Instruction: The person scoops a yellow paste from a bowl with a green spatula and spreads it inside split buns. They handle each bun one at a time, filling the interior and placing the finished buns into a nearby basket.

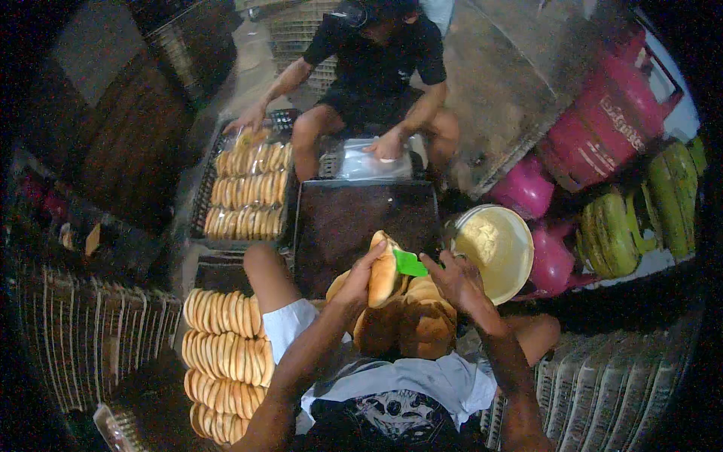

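My left hand (358, 285) is closed around a golden-brown bread roll (382, 277), held upright over my lap. In my right hand (459, 285) is a spatula with a bright green blade (410, 263); the blade lies against the roll's right side. Whether the roll is split there, I cannot tell. More browned bread (425, 320) is heaped below my hands, partly hidden by them. Beside my right hand stands a white bucket (521, 280) holding pale yellow cream (478, 239).
A dark tray (365, 215) lies ahead. Bread rows (226, 350) line my left; a black crate (197, 218) holds bagged bread (248, 184). Opposite, a co-worker (376, 68) touches that bread and clear plastic bags (369, 162). Pink (595, 124) and green gas cylinders (608, 230) stand right.
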Demonstrator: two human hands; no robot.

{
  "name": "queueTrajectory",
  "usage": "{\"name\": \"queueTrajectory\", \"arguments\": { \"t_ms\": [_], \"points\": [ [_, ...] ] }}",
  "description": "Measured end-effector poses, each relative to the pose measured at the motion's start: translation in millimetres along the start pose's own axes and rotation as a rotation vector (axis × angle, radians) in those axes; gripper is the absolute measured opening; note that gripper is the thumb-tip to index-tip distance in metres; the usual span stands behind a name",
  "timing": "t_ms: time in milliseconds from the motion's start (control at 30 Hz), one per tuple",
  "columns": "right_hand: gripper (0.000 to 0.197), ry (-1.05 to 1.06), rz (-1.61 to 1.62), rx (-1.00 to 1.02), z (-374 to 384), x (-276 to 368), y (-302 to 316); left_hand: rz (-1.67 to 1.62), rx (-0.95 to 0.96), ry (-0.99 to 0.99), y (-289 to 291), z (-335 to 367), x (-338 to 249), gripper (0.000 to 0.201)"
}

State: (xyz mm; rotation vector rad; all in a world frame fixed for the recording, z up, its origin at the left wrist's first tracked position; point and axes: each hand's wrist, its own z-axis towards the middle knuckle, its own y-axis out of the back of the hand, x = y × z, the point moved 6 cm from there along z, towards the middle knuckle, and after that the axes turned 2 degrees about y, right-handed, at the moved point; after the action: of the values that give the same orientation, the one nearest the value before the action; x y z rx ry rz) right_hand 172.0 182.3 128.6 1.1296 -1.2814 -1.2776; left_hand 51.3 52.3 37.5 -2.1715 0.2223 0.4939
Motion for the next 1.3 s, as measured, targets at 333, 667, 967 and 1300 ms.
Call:
{"name": "queueTrajectory", "arguments": {
  "t_ms": [333, 667, 967, 1300],
  "points": [
    [0.048, -0.048, 0.16, -0.087, -63, -8, -11, -0.133, -0.103, -0.086, 64, 52, -6, 0.068],
    [0.038, -0.475, 0.294, -0.523, -134, -106, -5, 1.014, -0.45, -0.72, 87, 103, -53, 0.039],
    [0.029, -0.378, 0.432, -0.374, -131, -105, -50, 2.067, -0.379, 0.082, 98, 202, -7, 0.04],
    [0.034, -0.502, 0.373, -0.362, -144, -105, -34, 2.324, -0.397, -0.53, 38, 159, -60, 0.052]
  ]
}}
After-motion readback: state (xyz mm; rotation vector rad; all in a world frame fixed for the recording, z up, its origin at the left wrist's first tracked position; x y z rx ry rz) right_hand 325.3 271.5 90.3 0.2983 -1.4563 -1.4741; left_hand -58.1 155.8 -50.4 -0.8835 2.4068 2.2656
